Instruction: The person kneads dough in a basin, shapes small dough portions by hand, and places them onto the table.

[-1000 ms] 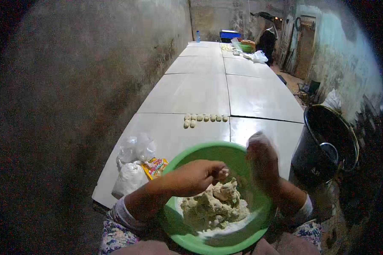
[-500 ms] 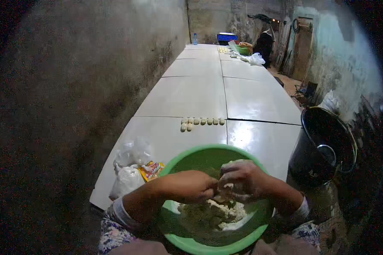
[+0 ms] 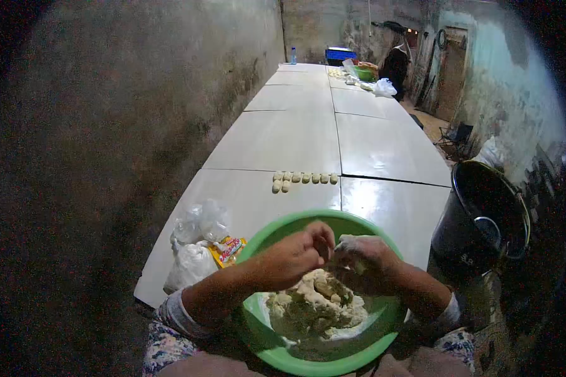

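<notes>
A wide green basin (image 3: 283, 367) stands close in front of me, with a rough mass of pale dough (image 3: 317, 300) and loose flour in its bottom. Over its left side, my left hand (image 3: 303, 250) is raised with fingers curled in toward the thumb; whether anything is pinched there is hidden. My right hand (image 3: 366, 261), whitened with flour, curls round a small pale piece of dough (image 3: 358, 266) just above the mass. Beyond the basin, several small shaped dough pieces (image 3: 305, 178) lie in short rows on the white table (image 3: 283, 135).
Left of the basin sit clear plastic bags of white powder (image 3: 192, 267) and a yellow-red packet (image 3: 227, 250). A large black bucket (image 3: 462, 242) stands beside the table on the right. At the far end are a blue crate (image 3: 339, 55), a green bowl (image 3: 365, 73) and a person in dark clothing (image 3: 394, 66).
My left hand has lifted up and away from my right hand, uncovering more of the dough. The view has shifted slightly.
</notes>
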